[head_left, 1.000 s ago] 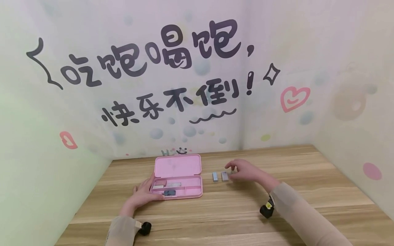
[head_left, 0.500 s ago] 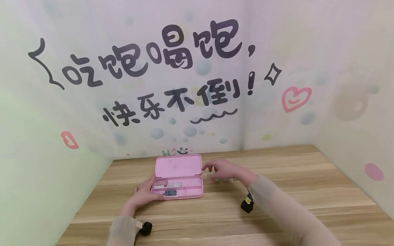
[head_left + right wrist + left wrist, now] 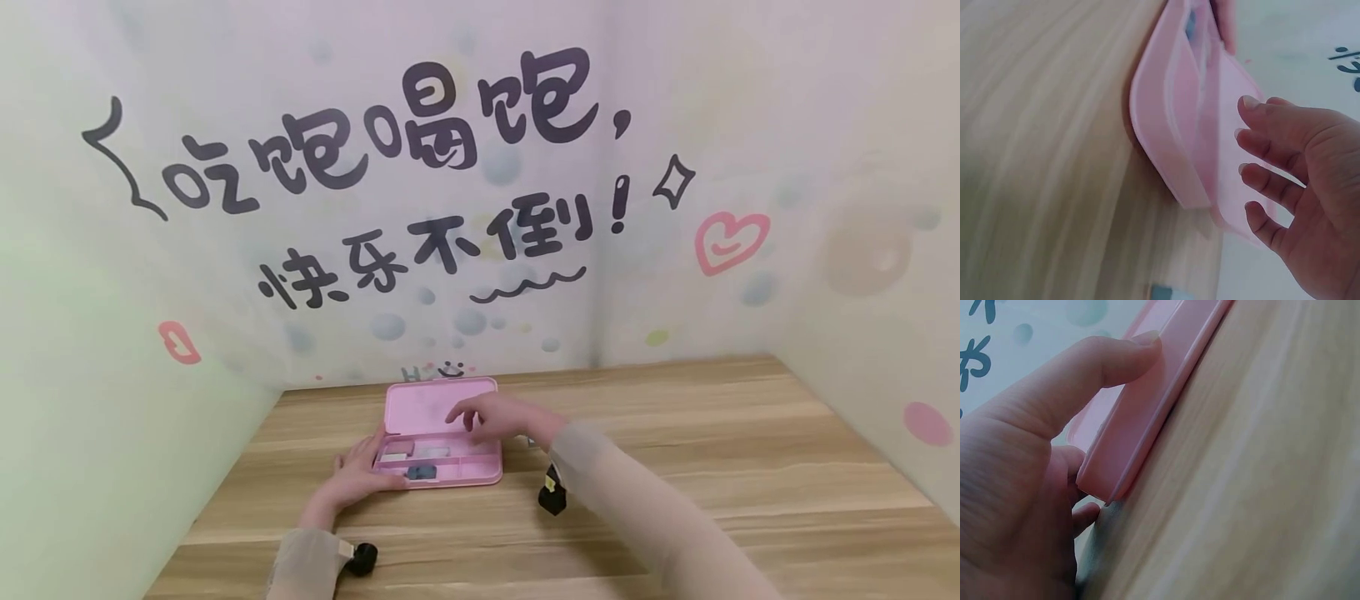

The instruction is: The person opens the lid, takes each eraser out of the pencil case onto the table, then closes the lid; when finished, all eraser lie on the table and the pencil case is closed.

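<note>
Nearest are the left sleeve [image 3: 303,562] and the right sleeve [image 3: 637,508], both beige; the left one is in front of the case and to its left, the right one in front and to its right. At the left cuff is a black left camera [image 3: 363,559]; at the right cuff, a matching right camera [image 3: 552,496].

The left hand [image 3: 354,482] holds the left end of the pink case [image 3: 480,481], its thumb along the front wall and its other fingers behind that end. The case lies flat on the wooden table [image 3: 675,467]. In its front row, left of a short divider, sits a dark piece [image 3: 422,472]. In its back compartment, toward the left, are a white piece [image 3: 393,457], a reddish piece [image 3: 397,447] and, just right of them, a pale piece [image 3: 432,452].

The right hand [image 3: 501,417] is above the right part of the case, fingers loosely bent and apart; the right wrist view shows nothing between them. Just right of the case, mostly hidden by the right wrist, a small block [image 3: 532,442] rests on the table.

The lid [image 3: 420,404] is folded back behind the case. Farther behind stands a pale wall [image 3: 652,267] with black writing [image 3: 450,242] and, right of the case, a pink heart [image 3: 726,248].
</note>
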Demonstrator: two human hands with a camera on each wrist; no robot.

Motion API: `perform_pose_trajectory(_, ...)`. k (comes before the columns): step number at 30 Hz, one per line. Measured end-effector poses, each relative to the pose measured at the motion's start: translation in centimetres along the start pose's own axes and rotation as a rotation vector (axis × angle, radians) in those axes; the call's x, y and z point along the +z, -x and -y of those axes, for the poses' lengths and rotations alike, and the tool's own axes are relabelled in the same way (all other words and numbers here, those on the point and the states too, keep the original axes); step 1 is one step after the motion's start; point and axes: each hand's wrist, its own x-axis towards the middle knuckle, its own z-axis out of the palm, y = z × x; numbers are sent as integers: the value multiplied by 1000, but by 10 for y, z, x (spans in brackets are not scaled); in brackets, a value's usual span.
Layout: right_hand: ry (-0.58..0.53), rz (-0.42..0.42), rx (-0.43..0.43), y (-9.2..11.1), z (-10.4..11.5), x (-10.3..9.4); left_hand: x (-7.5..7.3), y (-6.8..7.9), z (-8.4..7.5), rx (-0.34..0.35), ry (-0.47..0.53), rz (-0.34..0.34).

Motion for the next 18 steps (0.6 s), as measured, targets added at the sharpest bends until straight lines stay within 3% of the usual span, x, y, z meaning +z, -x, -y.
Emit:
perform_pose_trajectory(12,124,1,-11,-26,11,16,0,-1,1,-8,2,-6)
perform_pose_trajectory(18,257,1,-17,-33,12,23,1,-1,1,-12,0,-8)
